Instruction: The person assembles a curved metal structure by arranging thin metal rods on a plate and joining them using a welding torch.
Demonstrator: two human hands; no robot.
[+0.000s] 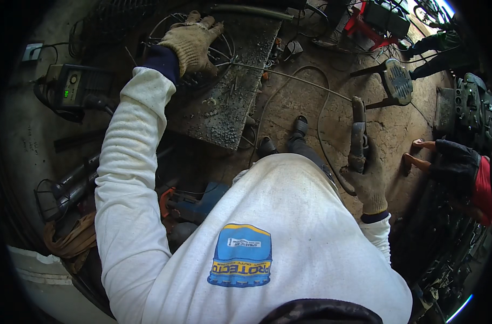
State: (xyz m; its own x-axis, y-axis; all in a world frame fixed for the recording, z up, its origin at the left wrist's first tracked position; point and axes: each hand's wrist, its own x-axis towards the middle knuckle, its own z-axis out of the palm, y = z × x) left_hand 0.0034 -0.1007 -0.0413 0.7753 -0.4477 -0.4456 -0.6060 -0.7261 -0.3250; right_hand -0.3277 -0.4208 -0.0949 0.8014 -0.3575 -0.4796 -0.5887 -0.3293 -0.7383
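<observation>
My left hand (195, 43), in a tan knitted glove, lies with fingers spread on a round metal-rod frame (228, 46). The frame rests at the far left of a dark metal worktable (216, 116), whose top is strewn with grey bits. In my gloved right hand (371, 181), closed around its grip, is a welding electrode holder (358, 143), standing roughly upright over the floor. From its tip a long thin welding rod (297, 79) reaches leftward to the frame, its far end near my left thumb. Exact contact there is too small to tell.
A welding machine (76, 86) with a lit display stands at the left. A cable (324, 116) loops over the floor. Right of it are a stool (397, 81), a red-framed machine (367, 27) and a person in red (483, 189). A blue tool (203, 202) lies beside my left arm.
</observation>
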